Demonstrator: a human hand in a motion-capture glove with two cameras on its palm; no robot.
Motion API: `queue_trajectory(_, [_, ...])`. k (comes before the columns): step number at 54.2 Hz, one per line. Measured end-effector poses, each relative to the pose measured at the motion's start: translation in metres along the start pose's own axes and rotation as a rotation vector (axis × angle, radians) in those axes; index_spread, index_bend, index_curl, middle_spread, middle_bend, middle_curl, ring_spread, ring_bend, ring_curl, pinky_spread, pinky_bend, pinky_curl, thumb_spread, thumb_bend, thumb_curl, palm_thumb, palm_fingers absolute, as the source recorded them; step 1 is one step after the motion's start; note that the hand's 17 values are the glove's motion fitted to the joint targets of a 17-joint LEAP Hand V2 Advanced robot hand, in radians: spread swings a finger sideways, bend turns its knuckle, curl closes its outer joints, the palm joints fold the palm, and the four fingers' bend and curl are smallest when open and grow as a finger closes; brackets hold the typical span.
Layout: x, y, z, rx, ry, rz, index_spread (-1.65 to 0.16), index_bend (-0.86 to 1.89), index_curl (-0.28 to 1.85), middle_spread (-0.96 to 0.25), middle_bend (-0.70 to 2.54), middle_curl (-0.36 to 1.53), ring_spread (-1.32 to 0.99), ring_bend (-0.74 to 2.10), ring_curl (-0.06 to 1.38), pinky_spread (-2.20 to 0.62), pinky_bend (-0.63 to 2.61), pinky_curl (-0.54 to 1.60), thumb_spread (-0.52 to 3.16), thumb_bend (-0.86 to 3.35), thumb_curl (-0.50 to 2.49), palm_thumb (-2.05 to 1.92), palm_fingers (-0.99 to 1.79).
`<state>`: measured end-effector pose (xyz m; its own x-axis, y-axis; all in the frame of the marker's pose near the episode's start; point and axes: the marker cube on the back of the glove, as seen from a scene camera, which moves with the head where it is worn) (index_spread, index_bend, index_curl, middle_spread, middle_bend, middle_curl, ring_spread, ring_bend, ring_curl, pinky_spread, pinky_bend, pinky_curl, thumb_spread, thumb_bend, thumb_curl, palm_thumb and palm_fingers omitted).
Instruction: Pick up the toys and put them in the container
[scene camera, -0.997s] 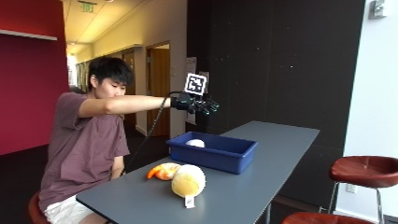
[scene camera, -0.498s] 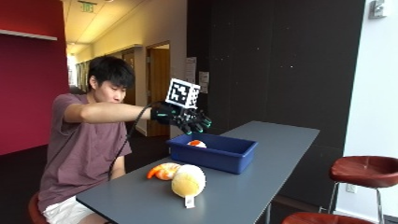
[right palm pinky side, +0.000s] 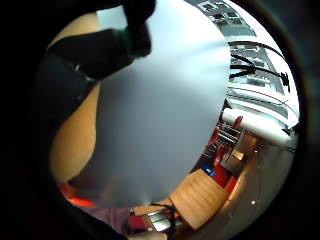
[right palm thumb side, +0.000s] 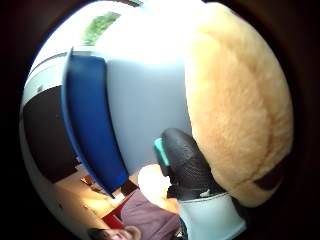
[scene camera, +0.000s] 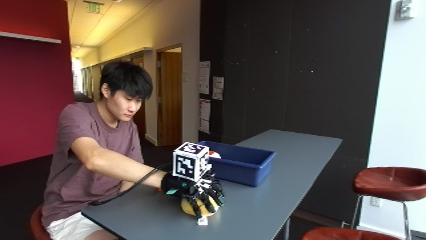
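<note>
Now, your grey table (scene camera: 279, 165) fills the middle of the outside view. The blue container (scene camera: 243, 162) sits on it, near the middle of the frame, and a small toy (scene camera: 214, 155) peeks over its rim. Your gloved right hand (scene camera: 200, 192) is lower down, left of centre, resting on top of the yellow plush toy (scene camera: 200, 209). The black fingers (scene camera: 208, 199) are curled down over the toy, so the hand is grasping it. The thumb side palm view agrees: the soft yellow toy (right palm thumb side: 240, 110) fills one side, a gloved finger (right palm thumb side: 187, 160) lies against it, and the blue container wall (right palm thumb side: 90, 125) stands just beyond.

The toy is right under your palm. The container lies up and to the right of your hand in the frame, near but not touching the toy. I think the next move is up, then across to the right, over the rim.

A second ago your hand was high above the container. Half a second ago it was lower, over the container. Now it is down on the plush toy.
</note>
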<state>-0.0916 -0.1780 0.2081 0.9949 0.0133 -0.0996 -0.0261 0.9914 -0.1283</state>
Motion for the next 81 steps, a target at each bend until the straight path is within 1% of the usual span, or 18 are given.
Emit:
queue_trajectory(2, [0.001, -0.001, 0.001, 0.074, -0.007, -0.01, -0.25, 0.16, 0.16, 0.04, 0.07, 0.16, 0.06, 0.31, 0.31, 0.05, 1.08, 0.39, 1.17, -0.01, 0.26, 0.01, -0.09])
queue_trajectory(4, [0.001, -0.001, 0.002, 0.104, -0.003, -0.019, -0.26, 0.19, 0.17, 0.03, 0.13, 0.17, 0.04, 0.45, 0.34, 0.03, 1.06, 0.38, 1.21, 0.03, 0.28, 0.08, 0.11])
queue_trajectory(5, [0.0, 0.0, 0.002, 0.115, -0.001, -0.021, -0.25, 0.12, 0.16, 0.04, 0.08, 0.16, 0.06, 0.3, 0.28, 0.05, 1.09, 0.39, 1.17, -0.05, 0.26, -0.04, -0.22])
queue_trajectory(6, [-0.001, 0.0, 0.002, 0.13, 0.0, -0.022, -0.25, 0.22, 0.2, 0.02, 0.18, 0.18, 0.03, 0.51, 0.37, 0.01, 1.05, 0.38, 1.23, 0.05, 0.29, 0.11, 0.23])
queue_trajectory(12, [0.0, -0.006, -0.001, 0.229, -0.01, -0.025, -0.26, 0.23, 0.21, -0.07, 0.32, 0.23, -0.1, 0.71, 0.39, -0.1, 0.91, 0.32, 1.3, 0.08, 0.32, 0.18, 0.58])
queue_trajectory(17, [0.0, -0.013, -0.003, 0.313, -0.035, -0.008, -0.26, 0.18, 0.23, -0.15, 0.38, 0.27, -0.2, 0.93, 0.49, -0.18, 0.92, 0.35, 1.28, 0.16, 0.39, 0.35, 0.74])
queue_trajectory(19, [-0.001, -0.015, -0.006, 0.331, -0.046, -0.01, -0.26, 0.16, 0.23, -0.17, 0.39, 0.28, -0.23, 0.93, 0.48, -0.2, 0.92, 0.34, 1.28, 0.15, 0.41, 0.36, 0.69])
queue_trajectory(23, [0.002, -0.02, -0.015, 0.321, -0.073, -0.012, -0.3, 0.29, 0.26, -0.24, 0.55, 0.34, -0.29, 1.01, 0.53, -0.25, 0.97, 0.37, 1.15, 0.18, 0.48, 0.48, 1.0])
queue_trajectory(24, [0.003, -0.02, -0.017, 0.31, -0.081, -0.009, -0.3, 0.3, 0.26, -0.25, 0.58, 0.35, -0.3, 1.01, 0.53, -0.26, 0.96, 0.37, 1.13, 0.18, 0.49, 0.49, 1.03])
queue_trajectory(25, [0.004, -0.02, -0.02, 0.296, -0.087, -0.004, -0.3, 0.27, 0.25, -0.26, 0.53, 0.34, -0.31, 1.02, 0.53, -0.27, 0.97, 0.38, 1.12, 0.18, 0.5, 0.5, 0.89])
queue_trajectory(26, [0.005, -0.02, -0.022, 0.278, -0.093, 0.002, -0.31, 0.36, 0.31, -0.26, 0.65, 0.39, -0.32, 1.05, 0.57, -0.28, 0.99, 0.4, 1.09, 0.17, 0.51, 0.5, 1.1])
queue_trajectory(28, [0.007, -0.019, -0.029, 0.236, -0.099, 0.016, -0.33, 0.44, 0.32, -0.27, 0.74, 0.42, -0.33, 1.07, 0.58, -0.29, 0.99, 0.4, 1.04, 0.16, 0.53, 0.5, 1.22])
queue_trajectory(36, [0.006, -0.008, -0.067, 0.198, -0.063, 0.064, -0.36, 0.68, 0.46, -0.28, 0.96, 0.55, -0.35, 1.18, 0.64, -0.31, 1.03, 0.46, 0.87, 0.13, 0.62, 0.53, 1.17])
queue_trajectory(47, [-0.017, 0.018, -0.17, 0.311, 0.036, 0.089, -0.37, 0.83, 0.61, -0.27, 1.11, 0.66, -0.36, 1.27, 0.68, -0.33, 1.1, 0.52, 0.71, 0.09, 0.71, 0.55, 1.06])
queue_trajectory(59, [-0.093, 0.038, -0.242, 0.368, 0.089, -0.011, -0.37, 0.88, 0.75, -0.25, 1.16, 0.73, -0.35, 1.34, 0.71, -0.33, 1.15, 0.57, 0.61, 0.05, 0.8, 0.56, 0.98])
queue_trajectory(73, [-0.191, 0.021, -0.25, 0.374, 0.059, -0.085, -0.37, 0.88, 0.87, -0.24, 1.2, 0.79, -0.34, 1.4, 0.71, -0.33, 1.19, 0.61, 0.55, 0.01, 0.88, 0.57, 0.93])
queue_trajectory(78, [-0.246, 0.013, -0.235, 0.346, 0.064, -0.2, -0.37, 0.87, 0.91, -0.23, 1.2, 0.8, -0.34, 1.41, 0.71, -0.33, 1.19, 0.61, 0.54, 0.0, 0.91, 0.58, 0.93])
queue_trajectory(81, [-0.267, 0.003, -0.226, 0.337, 0.062, -0.173, -0.37, 0.86, 0.94, -0.23, 1.21, 0.81, -0.34, 1.42, 0.71, -0.33, 1.2, 0.62, 0.53, -0.01, 0.92, 0.58, 0.92])
